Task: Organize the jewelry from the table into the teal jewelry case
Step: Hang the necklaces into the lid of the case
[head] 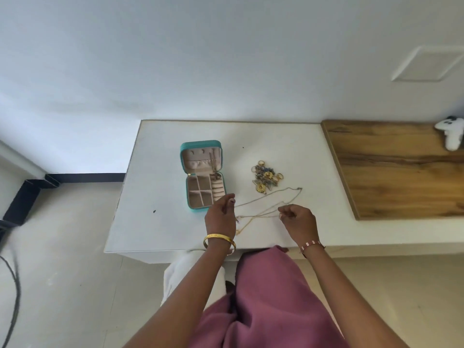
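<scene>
Two bare hands worked over the near part of a white counter (pixel 175 229). The right hand (pixel 298 221) had its fingers curled, pinching a fine chain (pixel 266 197) between thumb and fingertip. The left hand (pixel 221 217), with a gold bangle (pixel 218 239) on its wrist, was lifted with fingers bent, and another strand of the thin chains met it near the palm; whether it truly gripped that strand could not be told. The right wrist wore a red and white beaded band (pixel 310 245).

The chains lay looped loosely on the counter between the hands, running back toward the right. Just beyond them sat a small heap of rings and flower-shaped pieces (pixel 266 178), untouched and apart from the case.

The teal jewelry case (pixel 202 173) stood open to the left of the heap, just beyond the left hand, with its lid upright. A necklace or two appeared to hang in the lid, and something small lay by the ring rolls. The divided compartments looked mostly bare. By this showing the task was in its early part: the chains were in hand, and the whole heap remained to be sorted.

The counter was pale and smooth, marked with a few dark specks. A wooden board (pixel 401 169) adjoined it on the right, with a white soft toy (pixel 450 133) at its far end. Behind rose a plain white wall (pixel 200 59); the floor was pale, with a dark cable (pixel 15 292) at the left. The person's pink garment (pixel 271 297) filled the foreground.
</scene>
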The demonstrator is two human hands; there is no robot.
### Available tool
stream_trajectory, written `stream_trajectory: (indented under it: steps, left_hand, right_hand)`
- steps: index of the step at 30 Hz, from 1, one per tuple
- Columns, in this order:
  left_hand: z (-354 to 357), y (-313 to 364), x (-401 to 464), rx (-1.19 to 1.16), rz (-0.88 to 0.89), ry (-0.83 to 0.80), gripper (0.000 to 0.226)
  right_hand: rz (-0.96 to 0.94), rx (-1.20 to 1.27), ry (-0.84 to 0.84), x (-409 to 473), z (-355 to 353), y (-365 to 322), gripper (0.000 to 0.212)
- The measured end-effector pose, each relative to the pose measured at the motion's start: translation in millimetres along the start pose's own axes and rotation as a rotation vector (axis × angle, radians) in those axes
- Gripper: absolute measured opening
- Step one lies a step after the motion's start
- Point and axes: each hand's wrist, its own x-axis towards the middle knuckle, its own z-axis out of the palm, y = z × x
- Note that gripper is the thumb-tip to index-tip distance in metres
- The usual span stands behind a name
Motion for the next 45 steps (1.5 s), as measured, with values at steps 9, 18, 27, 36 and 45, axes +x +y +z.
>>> stream_trajectory:
  steps: [9, 18, 27, 36, 45]
  left_hand:
    - [24, -15, -4, 0.397, 0.212, -0.2, 0.026]
    - [26, -37, 17, 0.802, 0.507, -0.249, 0.024]
    - [19, -35, 24, 1.102, 0.757, -0.345, 0.034]
    - [28, -33, 28, 0.836, 0.561, -0.234, 0.024]
    - [35, 4, 36, 0.594, 0.532, -0.264, 0.023]
  right_hand:
    - [-0.097, -0.133, -0.019, 7, 0, 26, 0.02]
    - [-0.249, -0.287, -0.037, 14, 14, 23, 0.023]
    - [-0.223, -0.272, -0.042, 17, 11, 27, 0.021]
    - [-0.22, -0.216, -0.034, 16, 8, 24, 0.022]
    - [-0.342, -0.181, -0.151, 32, 20, -16, 0.03]
